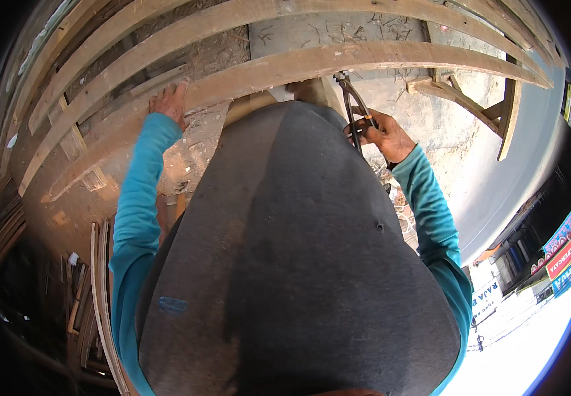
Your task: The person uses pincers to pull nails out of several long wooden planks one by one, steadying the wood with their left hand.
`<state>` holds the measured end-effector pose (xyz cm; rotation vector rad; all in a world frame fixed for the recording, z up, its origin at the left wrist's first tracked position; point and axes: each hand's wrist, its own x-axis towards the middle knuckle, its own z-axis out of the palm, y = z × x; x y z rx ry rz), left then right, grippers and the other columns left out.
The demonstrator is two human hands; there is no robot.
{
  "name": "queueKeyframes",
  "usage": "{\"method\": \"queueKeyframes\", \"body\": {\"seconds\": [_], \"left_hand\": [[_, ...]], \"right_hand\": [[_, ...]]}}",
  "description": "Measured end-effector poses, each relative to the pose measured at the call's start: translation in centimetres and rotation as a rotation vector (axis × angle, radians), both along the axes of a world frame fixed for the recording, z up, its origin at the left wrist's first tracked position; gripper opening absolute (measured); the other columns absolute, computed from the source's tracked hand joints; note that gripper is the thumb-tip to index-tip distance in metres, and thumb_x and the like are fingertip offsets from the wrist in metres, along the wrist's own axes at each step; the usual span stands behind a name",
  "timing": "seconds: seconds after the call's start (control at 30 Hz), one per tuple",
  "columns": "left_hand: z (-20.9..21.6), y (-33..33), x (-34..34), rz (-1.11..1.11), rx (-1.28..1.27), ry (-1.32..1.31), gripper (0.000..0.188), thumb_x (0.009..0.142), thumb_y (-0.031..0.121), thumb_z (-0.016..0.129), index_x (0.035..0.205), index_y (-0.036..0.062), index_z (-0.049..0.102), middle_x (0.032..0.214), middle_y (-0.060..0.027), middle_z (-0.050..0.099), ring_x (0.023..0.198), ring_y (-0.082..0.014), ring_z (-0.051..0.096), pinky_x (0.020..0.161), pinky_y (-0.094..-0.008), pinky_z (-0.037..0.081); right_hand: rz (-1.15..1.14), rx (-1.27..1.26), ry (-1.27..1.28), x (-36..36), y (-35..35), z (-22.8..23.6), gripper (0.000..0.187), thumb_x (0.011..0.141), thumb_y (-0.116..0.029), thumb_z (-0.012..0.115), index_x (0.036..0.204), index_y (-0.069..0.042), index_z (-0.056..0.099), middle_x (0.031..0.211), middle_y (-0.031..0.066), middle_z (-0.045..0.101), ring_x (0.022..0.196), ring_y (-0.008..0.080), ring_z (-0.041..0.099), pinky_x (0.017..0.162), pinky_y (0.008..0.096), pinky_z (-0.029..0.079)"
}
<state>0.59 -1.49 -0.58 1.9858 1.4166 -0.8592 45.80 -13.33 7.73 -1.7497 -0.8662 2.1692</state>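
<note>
A long wooden plank (365,61), one of several slats of a rough timber frame (167,33), runs across in front of the person. The left hand (170,102) lies flat on it, apparently to steady it. The right hand (384,135) grips pincers (351,99), jaws up at the plank's lower edge.

The right hand (386,135) grips dark pincers (353,105), whose jaws meet a long wooden plank (285,69). The left hand (170,102) presses flat on that plank.
</note>
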Motion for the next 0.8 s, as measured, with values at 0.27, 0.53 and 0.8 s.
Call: {"method": "queueKeyframes", "body": {"seconds": [0.27,0.53,0.8], "left_hand": [[0.4,-0.3,-0.5,-0.030,0.050,-0.085,0.085,0.073,0.016,0.084,0.142,0.0157,0.035,0.139,-0.0175,0.046,0.131,-0.0404,0.045,0.106,-0.0574,0.038],[-0.3,-0.9,-1.1,-0.058,0.086,-0.103,0.079,0.076,0.016,0.080,0.141,0.0138,0.035,0.136,-0.0203,0.047,0.130,-0.0414,0.046,0.103,-0.0606,0.038],[0.8,0.4,-0.7,-0.075,-0.010,-0.080,0.076,0.078,0.015,0.078,0.140,0.0130,0.034,0.141,-0.0215,0.046,0.132,-0.0430,0.044,0.107,-0.0594,0.037]], "right_hand": [[-0.303,-0.094,0.099,-7.6,-1.0,0.6,0.058,0.088,-0.001,0.031,0.145,0.009,0.035,0.115,0.0252,0.064,0.102,0.0315,0.068,0.097,0.0415,0.054],[-0.459,-0.155,0.064,-8.7,-1.1,-0.1,0.060,0.085,-0.004,0.043,0.142,0.011,0.037,0.105,0.0240,0.067,0.092,0.0358,0.072,0.086,0.0435,0.060],[-0.956,-0.093,0.174,-18.1,-2.7,-3.3,0.023,0.102,-0.029,0.056,0.101,-0.006,0.054,0.071,0.0012,0.048,0.054,0.0116,0.046,0.048,0.0294,0.040]]}}
